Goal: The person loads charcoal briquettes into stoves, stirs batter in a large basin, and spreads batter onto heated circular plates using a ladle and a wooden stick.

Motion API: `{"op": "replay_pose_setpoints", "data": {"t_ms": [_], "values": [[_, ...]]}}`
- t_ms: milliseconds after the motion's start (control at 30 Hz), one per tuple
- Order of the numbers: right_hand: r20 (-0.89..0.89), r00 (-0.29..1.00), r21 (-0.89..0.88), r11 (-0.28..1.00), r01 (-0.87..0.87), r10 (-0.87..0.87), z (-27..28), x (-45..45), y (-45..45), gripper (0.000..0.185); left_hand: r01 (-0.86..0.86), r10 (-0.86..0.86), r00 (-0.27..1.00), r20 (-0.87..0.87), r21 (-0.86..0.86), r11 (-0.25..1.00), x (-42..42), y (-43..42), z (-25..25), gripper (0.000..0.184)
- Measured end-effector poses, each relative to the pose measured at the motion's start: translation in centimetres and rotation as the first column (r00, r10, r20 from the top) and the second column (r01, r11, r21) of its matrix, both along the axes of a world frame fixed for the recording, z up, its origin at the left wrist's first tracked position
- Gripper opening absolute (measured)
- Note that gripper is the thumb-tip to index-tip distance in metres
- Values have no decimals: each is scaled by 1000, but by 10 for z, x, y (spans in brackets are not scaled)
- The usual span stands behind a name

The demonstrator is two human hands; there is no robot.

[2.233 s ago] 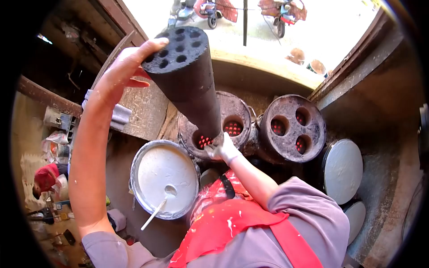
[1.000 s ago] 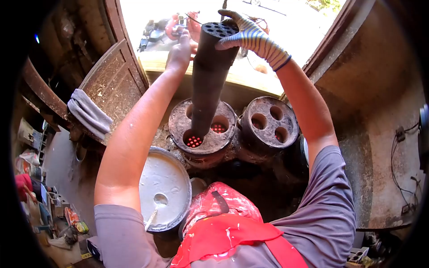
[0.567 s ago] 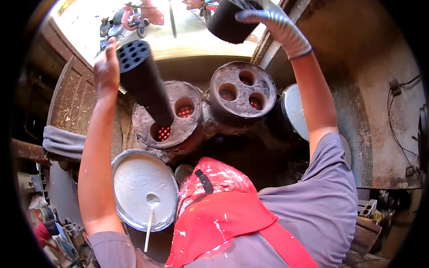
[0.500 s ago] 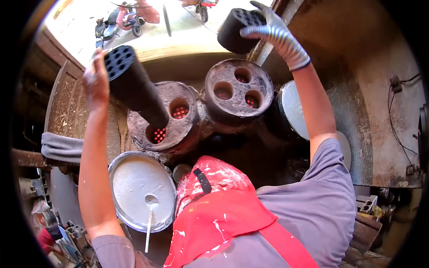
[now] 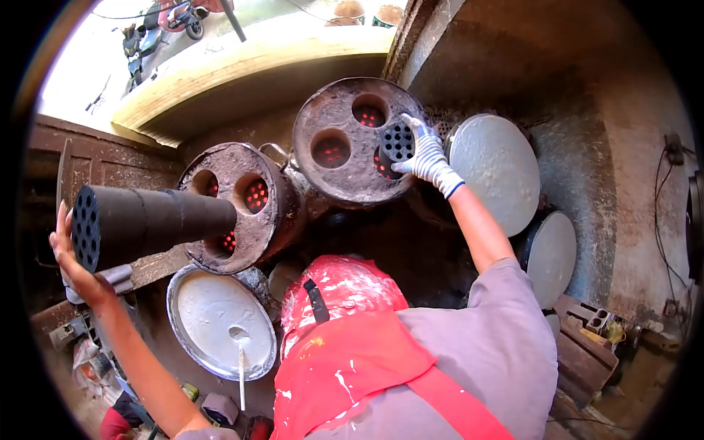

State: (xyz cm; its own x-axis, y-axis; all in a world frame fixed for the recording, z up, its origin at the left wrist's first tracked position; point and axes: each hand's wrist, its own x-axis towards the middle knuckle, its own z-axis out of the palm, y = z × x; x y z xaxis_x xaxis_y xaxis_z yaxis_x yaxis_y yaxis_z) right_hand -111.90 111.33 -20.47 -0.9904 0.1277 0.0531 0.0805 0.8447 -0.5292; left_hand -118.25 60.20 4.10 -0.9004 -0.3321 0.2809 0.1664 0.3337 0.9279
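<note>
My bare left hand [image 5: 79,268] holds a long stack of black honeycomb coal briquettes [image 5: 161,220] at its outer end. The stack tilts nearly sideways, its inner end over the left round stove [image 5: 231,163], whose holes glow red. My right hand [image 5: 433,163], in a white striped glove, grips a single honeycomb coal briquette [image 5: 397,141] by its upper end. That briquette is partly in the near right hole of the right stove [image 5: 358,139]; red glow shows beside it. The other two holes of this stove also glow.
A white-filled basin [image 5: 220,304] with a pale handle [image 5: 242,378] stands below the left stove. Two round white-topped containers [image 5: 495,172] are at the right. A low curved wall [image 5: 257,70] runs behind the stoves, with a scooter [image 5: 187,18] outside. A folded grey cloth [image 5: 110,282] lies at the left.
My right hand has come down from the upper right, bringing its briquette to the right stove's hole. My left hand has moved left and down, tilting the stack flatter. The view has shifted.
</note>
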Motion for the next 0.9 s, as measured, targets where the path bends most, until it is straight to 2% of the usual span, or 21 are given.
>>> {"op": "replay_pose_setpoints", "data": {"t_ms": [167,233,300,400,467,533,600,667,700,733,767,800,867,900], "values": [[45,999,-4,1000,-15,15,-28,7,5,103,13,-13,1000,-4,53,998,2,6,1,54],[-6,1000,-4,1000,-30,30,-37,5,2,102,6,-6,1000,4,97,995,2,6,1,53],[-59,998,-9,1000,-20,19,-46,4,0,100,-7,6,1000,9,91,996,3,7,2,53],[-35,999,17,999,-33,34,-53,5,2,99,-5,5,1000,6,74,997,3,7,4,53],[-55,998,-28,1000,-7,6,-61,8,-2,96,0,0,1000,1,65,998,5,8,0,53],[-25,1000,25,1000,0,1,-59,7,-7,93,-19,19,1000,17,41,999,4,10,1,52],[27,1000,125,992,2,-5,-55,6,-12,91,42,-42,999,-29,12,999,-1,-10,-4,50],[14,996,180,979,-92,91,-51,7,-18,84,-33,11,997,-73,-301,953,0,-5,-3,48],[37,994,184,977,-110,105,-53,4,-18,83,-74,36,994,-108,-369,927,-2,-12,-7,46],[93,991,199,973,-116,99,-46,4,-22,86,-67,14,990,-141,-377,924,1,-8,-8,44],[223,971,244,959,-147,92,-39,1,-19,89,-58,-7,984,-178,-357,932,-2,-10,-10,43],[325,944,353,919,-173,52,-23,-3,-23,95,-36,-39,976,-216,-333,942,-4,-13,-11,42],[100,989,432,890,-142,110,13,-24,-53,100,-34,-34,974,-226,-289,957,-5,-14,-10,43],[-53,979,272,946,-175,196,43,-37,-81,101,-34,-30,969,-245,-251,968,-4,-13,-12,44]]}}
